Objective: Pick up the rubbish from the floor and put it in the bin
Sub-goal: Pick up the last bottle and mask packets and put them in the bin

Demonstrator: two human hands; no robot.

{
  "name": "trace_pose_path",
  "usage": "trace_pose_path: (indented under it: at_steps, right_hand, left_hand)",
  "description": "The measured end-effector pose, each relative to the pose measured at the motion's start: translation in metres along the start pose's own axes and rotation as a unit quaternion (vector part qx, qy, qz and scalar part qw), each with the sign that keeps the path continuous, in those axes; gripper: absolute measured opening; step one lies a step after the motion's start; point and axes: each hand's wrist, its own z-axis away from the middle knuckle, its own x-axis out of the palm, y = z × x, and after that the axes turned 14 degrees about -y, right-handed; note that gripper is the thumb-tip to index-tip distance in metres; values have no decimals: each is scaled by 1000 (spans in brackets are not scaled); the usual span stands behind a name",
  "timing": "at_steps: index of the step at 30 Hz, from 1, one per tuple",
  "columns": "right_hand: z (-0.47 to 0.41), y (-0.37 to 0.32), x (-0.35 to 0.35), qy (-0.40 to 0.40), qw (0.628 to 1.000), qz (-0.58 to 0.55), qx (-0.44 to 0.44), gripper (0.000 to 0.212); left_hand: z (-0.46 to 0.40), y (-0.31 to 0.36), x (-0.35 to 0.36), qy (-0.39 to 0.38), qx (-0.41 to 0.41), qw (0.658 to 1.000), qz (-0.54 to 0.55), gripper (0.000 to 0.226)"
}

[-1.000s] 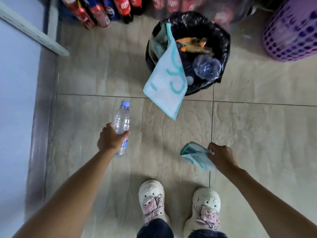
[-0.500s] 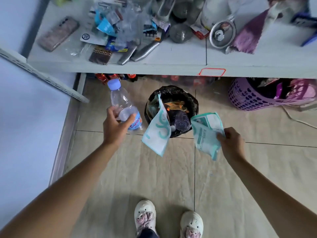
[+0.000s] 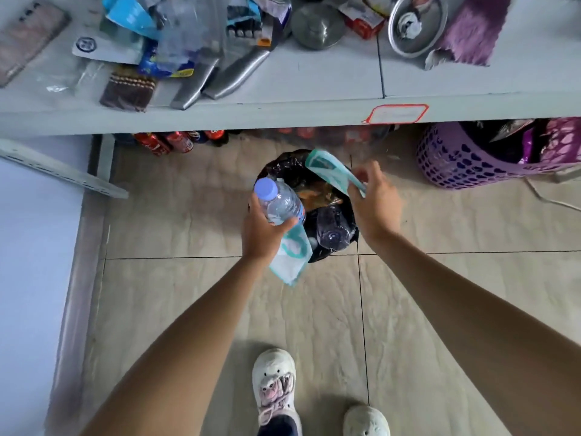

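Note:
A bin lined with a black bag (image 3: 327, 253) stands on the tiled floor just under the shelf edge. It holds a crushed dark bottle (image 3: 333, 229) and orange wrappers. My left hand (image 3: 264, 231) grips a clear plastic water bottle (image 3: 281, 201) with a pale blue cap, held over the bin's left rim. My right hand (image 3: 375, 199) holds a teal-and-white wrapper (image 3: 333, 171) over the bin's far side. A white and teal paper bag (image 3: 290, 256) hangs over the bin's near rim, partly behind my left hand.
A grey shelf (image 3: 314, 114) above the bin carries a phone (image 3: 25, 39), packets, knives and metal lids. Red soda bottles (image 3: 176, 141) lie beneath it. A purple perforated basket (image 3: 465, 162) stands to the right. My white shoes (image 3: 275, 385) are on the tiles below.
Both hands have moved inward and forward from beside the bin to over its opening, carrying the bottle and the wrapper. The camera has shifted closer to the shelf.

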Motion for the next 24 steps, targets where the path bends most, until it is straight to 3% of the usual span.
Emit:
trace_pose_path:
  at_steps: [2, 5, 7, 10, 13, 15, 17, 20, 24]
  right_hand:
    - [-4, 10, 16, -133, 989, 54, 21, 29]
    - [-2, 22, 28, -307, 943, 124, 41, 55]
    - [-1, 26, 28, -361, 925, 116, 22, 74]
    - [0, 29, 23, -408, 905, 117, -6, 91]
    - [3, 31, 21, -430, 891, 142, -27, 107]
    - [6, 32, 22, -432, 884, 172, -37, 117]
    - [8, 33, 26, -432, 880, 196, -40, 123]
    - [10, 36, 34, -421, 883, 205, -39, 125]
    - [6, 45, 43, -415, 885, 198, -73, 115]
  left_hand:
    - [-9, -6, 1, -37, -6, 999, -3, 68]
    - [-16, 1, -5, -100, -4, 992, 74, 80]
    - [-16, 11, -16, -126, 17, 981, 144, 84]
    - [-12, 27, -37, -105, 57, 975, 188, 81]
    - [-16, 46, -56, -65, 85, 978, 180, 50]
    - [-22, 51, -63, -60, 109, 984, 127, 25]
    - [-23, 48, -64, -83, 128, 987, 40, 15]
    - [-17, 33, -62, -101, 162, 973, -128, 20]
    - [-12, 11, -51, -161, 185, 926, -288, 29]
